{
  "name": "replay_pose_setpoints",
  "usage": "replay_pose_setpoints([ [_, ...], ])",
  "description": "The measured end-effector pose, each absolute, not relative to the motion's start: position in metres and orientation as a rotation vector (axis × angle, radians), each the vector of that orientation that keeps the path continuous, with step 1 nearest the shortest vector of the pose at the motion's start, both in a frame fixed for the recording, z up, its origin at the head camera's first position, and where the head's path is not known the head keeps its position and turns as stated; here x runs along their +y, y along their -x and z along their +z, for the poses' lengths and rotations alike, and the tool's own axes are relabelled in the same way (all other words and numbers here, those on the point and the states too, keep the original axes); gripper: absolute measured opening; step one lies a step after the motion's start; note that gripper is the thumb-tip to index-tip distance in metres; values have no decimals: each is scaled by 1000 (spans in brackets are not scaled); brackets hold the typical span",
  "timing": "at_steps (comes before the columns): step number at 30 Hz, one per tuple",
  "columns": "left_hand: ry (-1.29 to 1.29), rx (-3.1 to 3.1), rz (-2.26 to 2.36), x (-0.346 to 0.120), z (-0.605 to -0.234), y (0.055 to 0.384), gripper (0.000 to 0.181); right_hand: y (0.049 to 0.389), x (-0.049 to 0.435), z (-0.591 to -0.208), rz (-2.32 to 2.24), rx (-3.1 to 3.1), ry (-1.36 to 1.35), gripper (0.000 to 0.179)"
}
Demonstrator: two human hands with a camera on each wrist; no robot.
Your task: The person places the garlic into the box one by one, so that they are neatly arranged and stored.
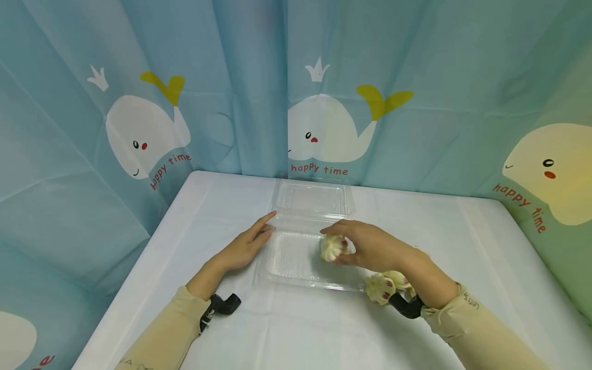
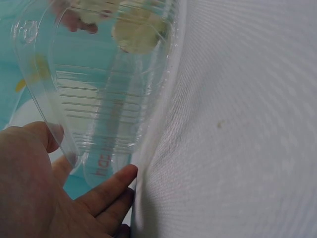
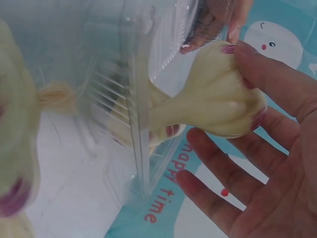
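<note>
The right hand (image 1: 370, 245) pinches a garlic bulb (image 1: 333, 248) between thumb and fingers over the clear tray (image 1: 287, 263), a little toward two o'clock from its middle; whether the bulb touches the tray floor, I cannot tell. At the tray's nine o'clock end, the left hand (image 1: 242, 251) lies with its fingers spread and extended. The open lid (image 1: 311, 198) sits at twelve o'clock, and loose garlic bulbs (image 1: 380, 289) rest at four o'clock, just beside the tray, on the white table (image 1: 296, 334)
</note>
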State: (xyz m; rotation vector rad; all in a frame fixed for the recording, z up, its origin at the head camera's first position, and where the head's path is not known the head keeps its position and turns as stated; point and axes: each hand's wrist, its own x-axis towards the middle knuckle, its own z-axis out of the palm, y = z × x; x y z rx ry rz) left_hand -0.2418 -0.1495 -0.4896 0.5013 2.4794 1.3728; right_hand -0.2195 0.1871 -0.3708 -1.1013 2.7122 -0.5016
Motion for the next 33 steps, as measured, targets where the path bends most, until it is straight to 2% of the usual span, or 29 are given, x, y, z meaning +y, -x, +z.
replay_pose_setpoints([
  [24,-506,2485,1377,-150,-490,243,55,218,183,-385,-415,2660,1132,58],
  [33,-507,2487,1375,-150,-492,245,53,217,181,-390,-394,2656,1130,53],
])
